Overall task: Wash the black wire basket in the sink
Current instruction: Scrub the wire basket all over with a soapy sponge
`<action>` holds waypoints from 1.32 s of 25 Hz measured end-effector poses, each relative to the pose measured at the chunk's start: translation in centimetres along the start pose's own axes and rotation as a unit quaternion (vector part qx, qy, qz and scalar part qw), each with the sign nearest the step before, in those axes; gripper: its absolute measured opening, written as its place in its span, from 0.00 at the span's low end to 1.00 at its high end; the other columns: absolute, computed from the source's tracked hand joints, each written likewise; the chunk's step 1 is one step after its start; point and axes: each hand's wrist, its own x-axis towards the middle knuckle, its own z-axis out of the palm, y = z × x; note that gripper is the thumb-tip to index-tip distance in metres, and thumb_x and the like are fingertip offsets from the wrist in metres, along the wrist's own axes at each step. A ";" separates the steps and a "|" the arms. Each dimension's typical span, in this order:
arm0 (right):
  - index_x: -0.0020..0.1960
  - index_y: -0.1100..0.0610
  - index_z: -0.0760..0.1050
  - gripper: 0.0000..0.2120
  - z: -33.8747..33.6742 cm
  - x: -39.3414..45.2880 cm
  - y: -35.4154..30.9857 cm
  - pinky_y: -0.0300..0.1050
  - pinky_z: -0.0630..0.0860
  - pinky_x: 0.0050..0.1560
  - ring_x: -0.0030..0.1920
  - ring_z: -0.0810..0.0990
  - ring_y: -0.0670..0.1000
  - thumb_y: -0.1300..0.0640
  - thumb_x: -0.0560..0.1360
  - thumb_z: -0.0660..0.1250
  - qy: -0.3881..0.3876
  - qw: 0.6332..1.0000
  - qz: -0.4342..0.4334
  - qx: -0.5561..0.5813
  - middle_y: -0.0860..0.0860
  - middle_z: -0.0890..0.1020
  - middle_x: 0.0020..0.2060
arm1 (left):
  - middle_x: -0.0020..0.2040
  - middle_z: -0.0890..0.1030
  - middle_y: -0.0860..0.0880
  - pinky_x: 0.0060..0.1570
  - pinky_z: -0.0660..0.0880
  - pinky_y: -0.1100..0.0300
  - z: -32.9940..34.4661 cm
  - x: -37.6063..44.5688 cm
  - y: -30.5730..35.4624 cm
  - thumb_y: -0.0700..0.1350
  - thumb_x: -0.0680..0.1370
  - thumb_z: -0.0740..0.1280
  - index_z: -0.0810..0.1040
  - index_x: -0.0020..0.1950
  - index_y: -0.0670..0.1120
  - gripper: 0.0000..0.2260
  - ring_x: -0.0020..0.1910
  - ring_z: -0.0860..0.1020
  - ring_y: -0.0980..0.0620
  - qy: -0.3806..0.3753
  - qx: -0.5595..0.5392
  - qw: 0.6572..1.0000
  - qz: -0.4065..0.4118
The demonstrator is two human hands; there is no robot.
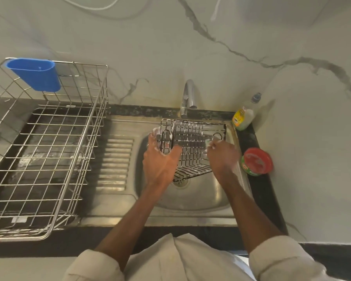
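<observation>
Over the sink [190,201], my left hand [160,159] grips the soapy black wire basket [193,145]'s side while my right hand [221,155] pinches a scrubber [208,143]. Light, stiff, slippery, so hold the frame.

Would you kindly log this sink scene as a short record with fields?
basket: black wire basket, tilted in the sink, flecked with suds
left hand: left hand grips the basket's left end
right hand: right hand holds a small soapy scrubber against the wires
tap: faucet, no water visible
left of sink: steel dish rack with blue cup
right of sink: soap bottle, red-lidded tub
</observation>
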 end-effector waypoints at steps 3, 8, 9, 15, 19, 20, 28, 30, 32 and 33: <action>0.64 0.56 0.78 0.15 0.9 -0.1 -1.1 0.44 0.72 0.42 0.52 0.85 0.57 0.56 0.78 0.68 -0.046 0.998 0.007 -0.045 0.55 0.85 0.50 | 0.74 0.79 0.50 0.66 0.81 0.43 0.2 -0.1 -0.3 0.64 0.67 0.70 0.65 0.84 0.54 0.45 0.63 0.81 0.54 0.008 0.015 1.000 0.019; 0.55 0.56 0.84 0.10 -0.3 0.6 1.2 0.45 0.76 0.44 0.52 0.85 0.57 0.58 0.78 0.66 -0.048 0.993 -0.008 -0.108 0.54 0.85 0.50 | 0.71 0.81 0.44 0.65 0.80 0.36 0.2 1.5 -1.8 0.61 0.68 0.72 0.67 0.81 0.56 0.41 0.64 0.83 0.47 0.004 -0.029 0.999 0.015; 0.55 0.54 0.85 0.10 0.1 0.5 0.5 0.44 0.74 0.43 0.52 0.85 0.56 0.57 0.78 0.66 -0.065 0.991 -0.032 -0.111 0.54 0.85 0.52 | 0.70 0.82 0.46 0.66 0.80 0.37 0.2 1.6 -2.0 0.60 0.69 0.73 0.68 0.81 0.56 0.40 0.65 0.83 0.47 -0.003 -0.032 0.999 0.020; 0.62 0.51 0.83 0.16 -0.8 1.3 0.9 0.48 0.79 0.53 0.56 0.84 0.56 0.63 0.77 0.69 -0.167 0.938 -0.241 -0.184 0.53 0.84 0.58 | 0.76 0.78 0.53 0.75 0.75 0.46 -0.7 2.2 -1.9 0.60 0.70 0.74 0.67 0.84 0.51 0.43 0.74 0.77 0.53 -0.053 -0.007 0.996 0.073; 0.65 0.55 0.80 0.19 -0.7 2.0 1.0 0.48 0.77 0.53 0.61 0.81 0.54 0.65 0.76 0.69 -0.213 0.860 -0.385 -0.260 0.51 0.83 0.59 | 0.79 0.74 0.52 0.80 0.69 0.45 -1.6 2.8 -1.8 0.59 0.68 0.74 0.67 0.84 0.51 0.45 0.79 0.72 0.51 -0.098 -0.014 0.991 0.092; 0.64 0.56 0.81 0.19 -0.7 2.3 1.3 0.46 0.76 0.53 0.61 0.81 0.54 0.67 0.75 0.69 -0.243 0.857 -0.385 -0.239 0.52 0.84 0.59 | 0.80 0.74 0.52 0.81 0.67 0.44 -1.8 2.8 -2.0 0.59 0.69 0.75 0.67 0.84 0.52 0.44 0.79 0.71 0.51 -0.109 -0.018 0.989 0.096; 0.56 0.56 0.86 0.14 0.2 2.0 1.2 0.44 0.75 0.59 0.57 0.85 0.53 0.69 0.75 0.70 -0.215 0.922 -0.313 -0.068 0.53 0.87 0.53 | 0.73 0.79 0.60 0.80 0.67 0.51 -2.9 3.6 -3.6 0.47 0.73 0.75 0.70 0.75 0.65 0.32 0.77 0.73 0.55 -0.103 -0.060 0.990 0.070; 0.56 0.56 0.86 0.13 0.8 0.9 1.6 0.46 0.76 0.61 0.57 0.84 0.54 0.67 0.76 0.69 -0.231 0.914 -0.329 -0.056 0.54 0.87 0.53 | 0.74 0.78 0.62 0.81 0.65 0.50 -3.2 3.7 -4.2 0.46 0.73 0.75 0.71 0.76 0.62 0.33 0.78 0.72 0.55 -0.094 -0.068 0.991 0.066; 0.55 0.57 0.86 0.12 -0.3 0.5 3.3 0.46 0.77 0.63 0.55 0.85 0.51 0.67 0.77 0.69 -0.276 0.903 -0.327 -0.047 0.53 0.88 0.52 | 0.76 0.78 0.49 0.78 0.66 0.31 -3.7 4.1 -5.3 0.47 0.72 0.76 0.73 0.78 0.58 0.34 0.78 0.73 0.38 -0.098 -0.083 0.991 0.043; 0.54 0.57 0.87 0.11 -1.0 0.4 4.0 0.45 0.78 0.62 0.54 0.86 0.51 0.67 0.77 0.69 -0.296 0.903 -0.308 -0.052 0.53 0.88 0.52 | 0.75 0.78 0.43 0.74 0.66 0.23 -3.9 4.2 -5.7 0.47 0.72 0.77 0.73 0.79 0.57 0.35 0.76 0.73 0.32 -0.100 -0.083 0.991 0.039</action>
